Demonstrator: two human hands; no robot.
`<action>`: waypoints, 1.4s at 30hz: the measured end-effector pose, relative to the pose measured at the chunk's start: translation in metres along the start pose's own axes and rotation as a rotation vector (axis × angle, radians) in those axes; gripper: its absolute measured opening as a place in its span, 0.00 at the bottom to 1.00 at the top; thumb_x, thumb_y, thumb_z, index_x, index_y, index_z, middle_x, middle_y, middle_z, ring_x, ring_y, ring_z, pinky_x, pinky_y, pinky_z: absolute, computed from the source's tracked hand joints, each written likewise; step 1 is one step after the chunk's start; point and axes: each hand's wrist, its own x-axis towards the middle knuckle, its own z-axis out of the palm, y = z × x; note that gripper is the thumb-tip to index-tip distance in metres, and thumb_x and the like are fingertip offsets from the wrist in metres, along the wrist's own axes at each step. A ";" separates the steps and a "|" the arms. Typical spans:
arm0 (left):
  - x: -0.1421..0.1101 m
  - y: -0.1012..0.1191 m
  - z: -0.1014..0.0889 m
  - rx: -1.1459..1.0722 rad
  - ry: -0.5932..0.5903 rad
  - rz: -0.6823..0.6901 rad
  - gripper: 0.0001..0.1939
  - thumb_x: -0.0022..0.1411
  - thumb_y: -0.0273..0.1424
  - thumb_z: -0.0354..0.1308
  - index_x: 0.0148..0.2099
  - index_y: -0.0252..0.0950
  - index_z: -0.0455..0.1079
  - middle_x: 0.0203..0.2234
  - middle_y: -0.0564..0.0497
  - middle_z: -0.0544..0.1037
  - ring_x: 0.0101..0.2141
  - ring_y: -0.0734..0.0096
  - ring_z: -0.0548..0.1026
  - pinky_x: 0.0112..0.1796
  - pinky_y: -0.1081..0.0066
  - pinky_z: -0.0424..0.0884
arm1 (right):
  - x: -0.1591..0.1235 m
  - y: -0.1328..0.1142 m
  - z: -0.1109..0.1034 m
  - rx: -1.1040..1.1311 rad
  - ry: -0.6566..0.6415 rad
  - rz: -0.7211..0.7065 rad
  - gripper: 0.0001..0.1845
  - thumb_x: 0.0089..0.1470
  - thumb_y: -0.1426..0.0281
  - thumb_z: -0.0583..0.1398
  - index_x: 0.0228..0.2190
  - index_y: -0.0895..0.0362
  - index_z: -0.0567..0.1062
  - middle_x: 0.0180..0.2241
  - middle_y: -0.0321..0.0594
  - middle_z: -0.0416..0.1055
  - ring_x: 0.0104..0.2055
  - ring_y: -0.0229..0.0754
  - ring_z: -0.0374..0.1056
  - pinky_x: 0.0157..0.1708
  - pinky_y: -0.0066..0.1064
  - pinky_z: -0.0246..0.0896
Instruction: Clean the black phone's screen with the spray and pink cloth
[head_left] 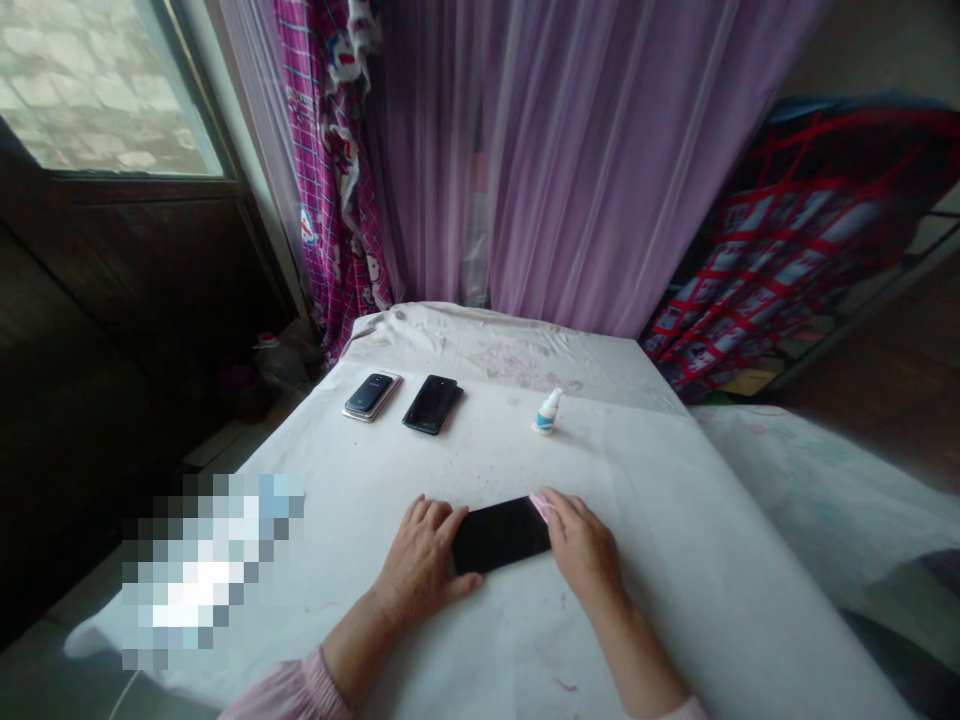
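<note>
A black smartphone [501, 536] lies sideways on the white-covered table in front of me, its dark screen facing up. My left hand [424, 552] grips its left end, thumb along the near edge and fingers at the far edge. At the right end, my right hand [585, 540] has its fingers closed on a small pink cloth [541, 506], which touches the phone's far right corner. Most of the cloth is hidden under the fingers. Beyond the hands a small white spray bottle [548, 412] with a blue label stands upright.
Two stacks of phones lie farther back: a dark blue phone [370, 393] on a lighter one, and black phones [433, 404]. A pixelated patch [217, 570] covers something at the left table edge. Purple curtains [570, 170] hang behind the white tablecloth [660, 520].
</note>
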 end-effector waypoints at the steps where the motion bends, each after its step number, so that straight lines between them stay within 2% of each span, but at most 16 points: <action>1: 0.001 0.002 0.000 -0.001 -0.005 -0.004 0.40 0.50 0.55 0.62 0.58 0.34 0.65 0.43 0.42 0.72 0.45 0.50 0.70 0.56 0.44 0.56 | 0.003 0.001 0.000 0.000 0.019 0.011 0.19 0.63 0.70 0.48 0.46 0.56 0.76 0.39 0.45 0.76 0.37 0.42 0.73 0.36 0.29 0.65; 3: 0.003 0.006 0.001 -0.008 -0.016 -0.005 0.43 0.49 0.57 0.61 0.59 0.35 0.64 0.44 0.41 0.71 0.47 0.49 0.69 0.57 0.43 0.55 | 0.006 0.000 0.000 -0.002 0.026 0.029 0.20 0.63 0.70 0.48 0.47 0.56 0.76 0.40 0.44 0.76 0.38 0.41 0.73 0.35 0.27 0.64; 5: 0.007 0.011 0.003 -0.019 -0.023 -0.007 0.45 0.49 0.59 0.60 0.61 0.36 0.62 0.48 0.40 0.70 0.49 0.48 0.68 0.57 0.43 0.54 | 0.006 -0.003 0.000 -0.037 -0.026 0.040 0.19 0.63 0.70 0.49 0.46 0.53 0.77 0.38 0.43 0.76 0.35 0.40 0.72 0.31 0.26 0.63; 8: 0.012 0.019 0.008 -0.023 -0.039 -0.046 0.42 0.51 0.54 0.62 0.62 0.37 0.60 0.49 0.41 0.70 0.51 0.49 0.67 0.56 0.47 0.57 | 0.002 -0.009 -0.001 -0.128 -0.101 0.057 0.16 0.61 0.70 0.53 0.45 0.50 0.78 0.38 0.41 0.74 0.31 0.38 0.71 0.26 0.25 0.59; 13: 0.014 0.026 0.012 -0.040 -0.043 -0.101 0.38 0.50 0.48 0.65 0.59 0.34 0.63 0.48 0.41 0.70 0.49 0.49 0.67 0.56 0.48 0.58 | 0.004 -0.011 -0.001 -0.207 -0.121 0.056 0.15 0.60 0.69 0.55 0.44 0.50 0.79 0.36 0.41 0.73 0.30 0.37 0.70 0.25 0.26 0.57; 19: 0.013 0.026 0.012 -0.087 -0.012 -0.107 0.38 0.48 0.48 0.66 0.57 0.36 0.64 0.46 0.42 0.70 0.47 0.50 0.66 0.53 0.50 0.62 | 0.009 -0.005 0.014 -0.207 -0.031 -0.014 0.18 0.61 0.70 0.50 0.42 0.54 0.79 0.33 0.42 0.71 0.27 0.37 0.68 0.24 0.27 0.57; 26: 0.012 0.026 0.013 -0.091 0.000 -0.101 0.37 0.47 0.46 0.67 0.56 0.35 0.64 0.46 0.43 0.70 0.47 0.51 0.66 0.54 0.52 0.61 | -0.001 -0.018 0.022 -0.103 0.010 -0.139 0.20 0.62 0.71 0.48 0.42 0.56 0.79 0.34 0.44 0.71 0.29 0.37 0.69 0.26 0.26 0.61; 34: 0.013 0.025 0.013 -0.075 0.014 -0.093 0.35 0.49 0.43 0.66 0.57 0.36 0.63 0.46 0.42 0.70 0.48 0.50 0.66 0.53 0.50 0.62 | 0.004 0.005 0.011 -0.111 0.062 -0.037 0.20 0.62 0.71 0.48 0.39 0.57 0.80 0.32 0.43 0.71 0.28 0.37 0.68 0.27 0.25 0.62; 37: 0.013 0.025 0.013 -0.075 0.012 -0.092 0.35 0.49 0.43 0.65 0.57 0.37 0.63 0.46 0.42 0.70 0.48 0.49 0.66 0.53 0.49 0.62 | 0.002 -0.005 0.014 -0.043 0.082 -0.065 0.19 0.62 0.71 0.49 0.41 0.57 0.79 0.33 0.44 0.72 0.30 0.38 0.69 0.30 0.26 0.65; 42: 0.013 0.025 0.012 -0.090 -0.001 -0.091 0.35 0.49 0.44 0.66 0.57 0.35 0.63 0.46 0.42 0.70 0.47 0.50 0.66 0.52 0.50 0.62 | -0.005 -0.030 0.020 0.025 0.014 -0.167 0.20 0.63 0.72 0.47 0.43 0.57 0.78 0.33 0.44 0.72 0.31 0.38 0.70 0.30 0.26 0.65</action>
